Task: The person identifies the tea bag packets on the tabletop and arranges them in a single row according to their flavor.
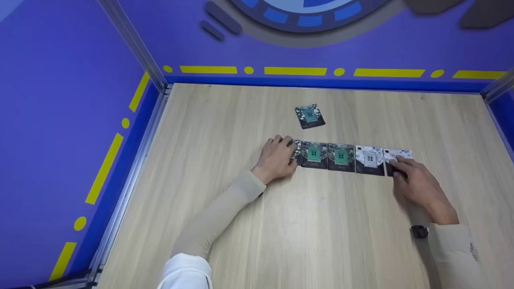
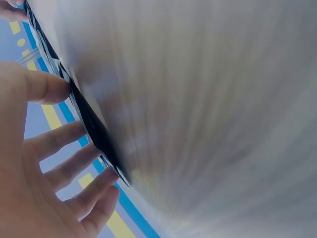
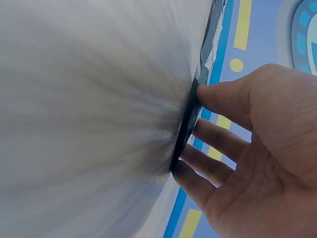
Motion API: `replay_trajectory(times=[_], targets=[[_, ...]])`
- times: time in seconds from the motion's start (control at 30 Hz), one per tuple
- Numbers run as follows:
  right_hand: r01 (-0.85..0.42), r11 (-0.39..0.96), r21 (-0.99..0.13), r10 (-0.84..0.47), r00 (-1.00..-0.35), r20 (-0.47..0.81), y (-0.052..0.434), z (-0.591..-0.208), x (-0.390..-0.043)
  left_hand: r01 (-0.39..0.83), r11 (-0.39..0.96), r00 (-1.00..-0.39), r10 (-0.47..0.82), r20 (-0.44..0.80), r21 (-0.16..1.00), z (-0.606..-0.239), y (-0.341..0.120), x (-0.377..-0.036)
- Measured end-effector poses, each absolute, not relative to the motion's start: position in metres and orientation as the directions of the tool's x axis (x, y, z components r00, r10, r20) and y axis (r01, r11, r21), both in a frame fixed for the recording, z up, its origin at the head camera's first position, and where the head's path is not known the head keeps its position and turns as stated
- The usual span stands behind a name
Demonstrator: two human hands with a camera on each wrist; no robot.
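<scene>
A row of square cards lies edge to edge across the middle of the wooden table; two show green centres and two white. My left hand rests at the row's left end, with straight fingers on the leftmost card. At the other end my right hand lies on the rightmost card, fingers extended. In the left wrist view the fingers touch the dark card edge. In the right wrist view the fingers meet the card edge.
One more green-centred card lies alone, slightly turned, behind the row. Purple walls with yellow dashes close in the table at the back and on both sides. A black watch is on the right wrist.
</scene>
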State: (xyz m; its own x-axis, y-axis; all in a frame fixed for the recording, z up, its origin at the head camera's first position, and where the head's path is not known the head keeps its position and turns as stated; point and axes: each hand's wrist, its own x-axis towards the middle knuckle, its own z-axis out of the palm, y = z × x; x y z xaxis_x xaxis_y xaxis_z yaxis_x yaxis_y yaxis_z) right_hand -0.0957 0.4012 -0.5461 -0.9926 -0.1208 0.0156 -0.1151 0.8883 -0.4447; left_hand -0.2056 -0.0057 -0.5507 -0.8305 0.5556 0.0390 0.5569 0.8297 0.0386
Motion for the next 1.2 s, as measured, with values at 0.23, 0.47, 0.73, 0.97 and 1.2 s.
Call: replay_trajectory(times=[0.23,0.47,0.73,0.97,1.2], targets=[[-0.097,0.888,-0.45,-0.11,-0.994,-0.002,0.401,-0.546,-0.096,0.531,0.845,-0.846,0.525,0.091,0.06,-0.548,-0.005,-0.214],[-0.073,0.886,-0.458,-0.093,-0.995,-0.021,0.4,-0.545,-0.097,0.535,0.842,-0.844,0.527,0.1,0.075,-0.54,0.002,-0.226],[-0.098,0.886,-0.453,-0.113,-0.994,-0.007,0.399,-0.547,-0.097,0.515,0.852,-0.856,0.516,0.025,0.094,-0.534,0.01,-0.233],[-0.114,0.888,-0.446,-0.122,-0.992,0.012,0.401,-0.547,-0.096,0.522,0.848,-0.85,0.526,-0.023,0.094,-0.537,0.013,-0.226],[-0.1,0.887,-0.45,-0.11,-0.994,0.003,0.401,-0.547,-0.095,0.523,0.846,-0.848,0.528,-0.033,0.099,-0.539,0.014,-0.222]])
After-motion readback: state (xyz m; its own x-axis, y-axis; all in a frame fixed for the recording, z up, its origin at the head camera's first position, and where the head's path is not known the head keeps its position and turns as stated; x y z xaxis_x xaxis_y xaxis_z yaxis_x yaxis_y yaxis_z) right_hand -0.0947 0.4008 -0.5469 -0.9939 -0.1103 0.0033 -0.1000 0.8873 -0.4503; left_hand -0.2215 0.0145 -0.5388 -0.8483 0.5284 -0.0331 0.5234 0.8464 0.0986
